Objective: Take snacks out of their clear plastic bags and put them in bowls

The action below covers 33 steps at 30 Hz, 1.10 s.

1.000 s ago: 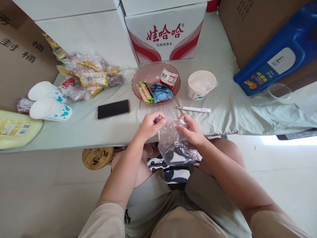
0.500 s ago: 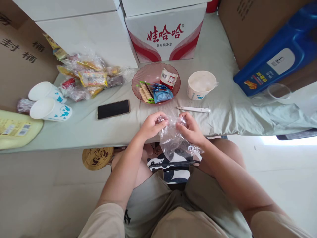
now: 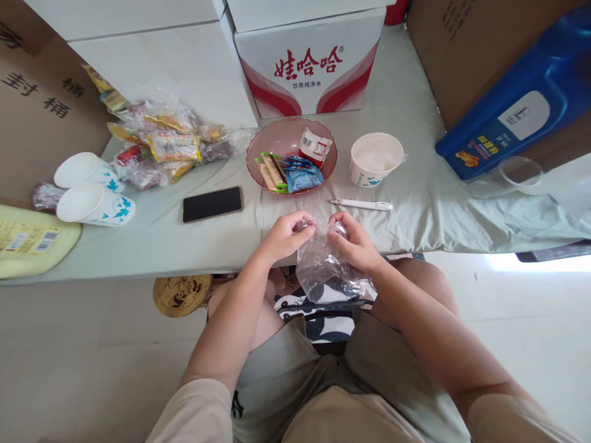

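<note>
left hand (image 3: 287, 235) + right hand (image 3: 355, 241): pinching clear plastic (image 3: 319, 266) | pink bowl (image 3: 273, 135) beyond

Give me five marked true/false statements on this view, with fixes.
1. The left hand and right hand both grip the clear plastic. True.
2. The phone lies in the pink bowl. False: it lies on the cloth, left of that bowl.
3. A blue packet is in the pink bowl. True.
4. The blue bottle is at picture left. False: picture right.
5. The white paper tub touches the pink bowl. False: a gap separates them.

Beige short sleeves (image 3: 196, 406), greyish shorts (image 3: 277, 369), dark logo (image 3: 237, 404)
</note>
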Each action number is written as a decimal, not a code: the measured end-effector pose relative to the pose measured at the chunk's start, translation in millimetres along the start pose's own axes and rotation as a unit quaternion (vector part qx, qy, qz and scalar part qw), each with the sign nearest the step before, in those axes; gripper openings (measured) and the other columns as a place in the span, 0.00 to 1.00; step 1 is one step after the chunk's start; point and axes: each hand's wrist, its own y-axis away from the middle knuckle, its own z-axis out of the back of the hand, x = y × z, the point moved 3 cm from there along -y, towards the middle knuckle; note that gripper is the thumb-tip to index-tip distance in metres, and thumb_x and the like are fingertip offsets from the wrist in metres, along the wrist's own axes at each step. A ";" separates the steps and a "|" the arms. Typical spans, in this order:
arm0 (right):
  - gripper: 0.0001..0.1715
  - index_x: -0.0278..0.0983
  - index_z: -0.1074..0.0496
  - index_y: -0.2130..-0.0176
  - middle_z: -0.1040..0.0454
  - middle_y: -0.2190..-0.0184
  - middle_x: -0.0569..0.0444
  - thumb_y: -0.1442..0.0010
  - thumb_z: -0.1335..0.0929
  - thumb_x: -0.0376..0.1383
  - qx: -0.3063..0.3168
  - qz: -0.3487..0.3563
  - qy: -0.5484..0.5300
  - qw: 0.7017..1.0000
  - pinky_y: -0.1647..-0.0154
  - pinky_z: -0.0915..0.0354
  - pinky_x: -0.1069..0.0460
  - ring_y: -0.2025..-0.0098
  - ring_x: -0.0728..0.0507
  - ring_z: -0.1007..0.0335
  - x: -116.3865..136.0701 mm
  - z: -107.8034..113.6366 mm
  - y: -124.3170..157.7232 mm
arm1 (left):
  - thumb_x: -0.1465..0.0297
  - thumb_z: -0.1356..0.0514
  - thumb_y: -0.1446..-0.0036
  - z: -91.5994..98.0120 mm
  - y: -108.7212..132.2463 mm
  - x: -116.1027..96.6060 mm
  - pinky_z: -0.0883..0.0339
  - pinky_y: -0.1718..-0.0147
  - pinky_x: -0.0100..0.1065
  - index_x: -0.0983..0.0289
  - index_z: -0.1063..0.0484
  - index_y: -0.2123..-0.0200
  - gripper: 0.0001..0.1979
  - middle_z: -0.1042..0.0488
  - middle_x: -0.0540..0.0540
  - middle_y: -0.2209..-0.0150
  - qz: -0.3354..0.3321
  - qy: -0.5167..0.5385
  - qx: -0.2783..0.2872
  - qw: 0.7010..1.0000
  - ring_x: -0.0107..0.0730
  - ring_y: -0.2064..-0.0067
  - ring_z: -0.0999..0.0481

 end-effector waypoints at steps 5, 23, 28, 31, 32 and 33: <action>0.12 0.41 0.36 0.59 0.35 0.75 0.60 0.41 0.32 0.42 -0.012 0.003 -0.004 1.000 0.71 0.44 0.50 0.74 0.48 0.42 -1.3 0.5 -0.5 | 0.61 0.39 0.44 -0.9 0.0 -1.0 0.35 0.67 0.31 0.62 0.29 0.64 0.11 0.26 0.49 0.70 -0.001 0.004 0.008 1.000 0.29 0.68 0.29; 0.28 0.45 0.40 0.47 0.28 0.67 0.59 0.43 0.27 0.45 -0.092 -0.017 -0.107 0.990 0.65 0.34 0.49 0.68 0.46 0.31 -9.1 3.1 -3.8 | 0.69 0.34 0.46 -6.3 -1.2 15.3 0.27 0.63 0.33 0.62 0.30 0.52 0.18 0.19 0.54 0.62 0.106 0.108 0.022 0.988 0.36 0.61 0.18; 0.18 0.39 0.27 0.60 0.22 0.66 0.54 0.45 0.26 0.47 -0.014 -0.038 -0.079 0.996 0.62 0.31 0.49 0.65 0.45 0.27 -10.4 -1.5 -6.1 | 0.66 0.36 0.44 0.2 -1.6 9.6 0.28 0.67 0.32 0.63 0.27 0.58 0.11 0.20 0.53 0.66 0.088 0.130 -0.035 0.987 0.32 0.67 0.20; 0.20 0.38 0.29 0.72 0.27 0.77 0.56 0.41 0.30 0.50 0.008 -0.056 -0.042 0.998 0.71 0.35 0.51 0.74 0.47 0.33 -12.6 -3.9 -5.8 | 0.63 0.36 0.43 1.6 -0.2 6.2 0.32 0.74 0.30 0.62 0.28 0.58 0.12 0.24 0.49 0.74 0.095 0.158 -0.026 0.982 0.29 0.75 0.24; 0.22 0.38 0.31 0.74 0.29 0.79 0.56 0.41 0.31 0.52 0.004 -0.059 -0.044 0.997 0.74 0.36 0.51 0.76 0.48 0.35 -13.2 -4.3 -5.5 | 0.62 0.36 0.43 1.3 0.3 5.6 0.34 0.77 0.29 0.62 0.29 0.58 0.13 0.25 0.48 0.77 0.100 0.169 -0.017 0.980 0.29 0.77 0.26; 0.22 0.39 0.32 0.74 0.31 0.80 0.57 0.41 0.31 0.53 -0.003 -0.062 -0.053 0.997 0.76 0.38 0.51 0.77 0.48 0.36 -14.0 -4.7 -5.2 | 0.61 0.35 0.44 1.0 0.7 5.2 0.35 0.78 0.29 0.62 0.29 0.58 0.14 0.27 0.47 0.79 0.103 0.180 -0.010 0.978 0.28 0.79 0.27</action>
